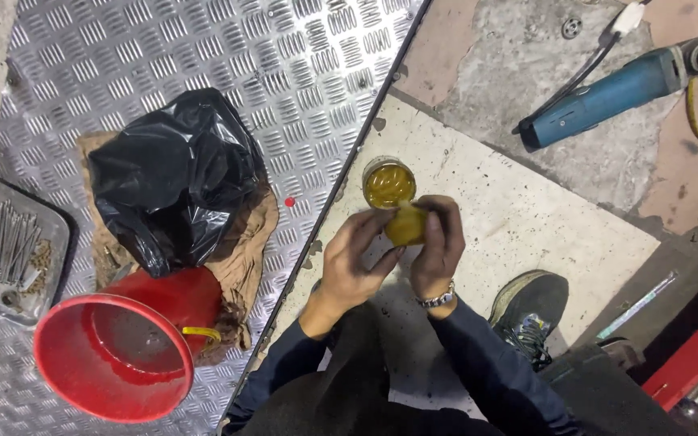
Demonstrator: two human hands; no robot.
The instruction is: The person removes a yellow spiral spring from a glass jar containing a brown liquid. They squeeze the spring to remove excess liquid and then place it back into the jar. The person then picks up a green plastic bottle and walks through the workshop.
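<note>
I read the step in hand as work on a small open jar [388,185] of yellow-brown paste and its lid [405,225].

1. Left hand [353,262]: the fingers curl up toward the lid from the near side. I cannot tell whether they grip it or only touch its edge.
2. Right hand [438,242], with a metal watch [438,299] at the wrist: the fingers are clenched over the top of the lid.
3. Location: the jar appears to stand on the pale floor slab [527,218], just beyond both hands. The lid sits at its near rim, touching or overlapping it.
4. Appearance: the jar mouth is round, the paste glossy, and the lid is smeared the same yellow.
5. Next move, in my judgement: it calls for a level lid and a steady jar, because the paste is sticky.

Nearby: 1 red bucket [119,343], 1 black plastic bag [173,173], 1 tray of nails [10,242], and 1 blue power tool [607,95].
</note>
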